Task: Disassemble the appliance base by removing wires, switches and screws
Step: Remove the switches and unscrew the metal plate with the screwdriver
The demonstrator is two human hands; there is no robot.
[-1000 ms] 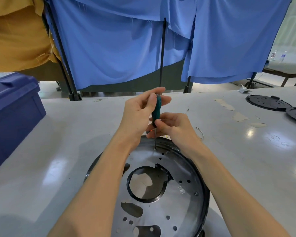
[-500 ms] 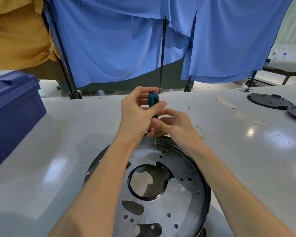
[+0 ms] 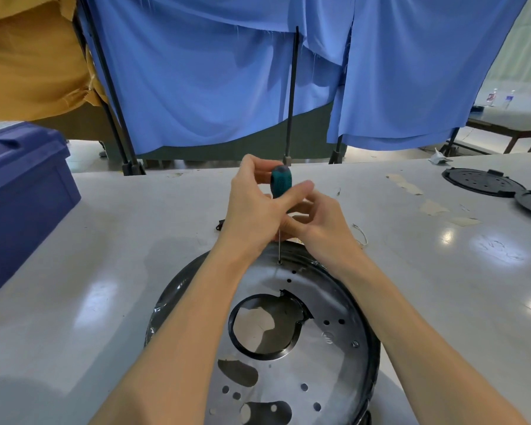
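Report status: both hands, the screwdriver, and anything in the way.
Left hand grips screwdriver handle; right hand pinches its shaft. Tip upright on a screw at far rim of base. Nothing blocking the screw.

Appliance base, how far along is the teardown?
Done: a wire lies loose beside the base. In hand: the left hand grips the screwdriver, the right hand steadies its shaft, tip on the far screw. Left: that screw, plus the right screw seated near the rim.
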